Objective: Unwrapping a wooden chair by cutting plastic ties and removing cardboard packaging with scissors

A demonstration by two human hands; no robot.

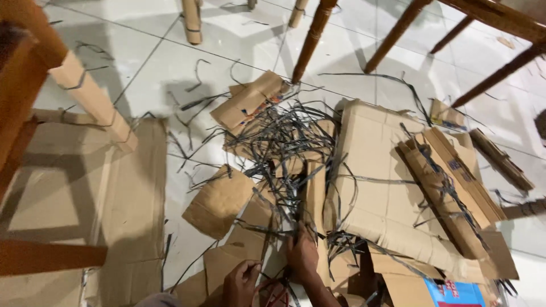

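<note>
Down at the bottom of my view, my right hand (302, 254) is closed around a gathered bundle of dark plastic straps (284, 142) that fan out upward into a tangle over the cardboard pieces (381, 187) strewn on the white tiled floor (159, 57). My left hand (240, 282) sits just beside it with fingers curled, but I cannot tell whether it grips anything. Wooden chair legs (311, 37) stand beyond the pile, and a flattened cardboard sheet (131, 210) lies to the left.
</note>
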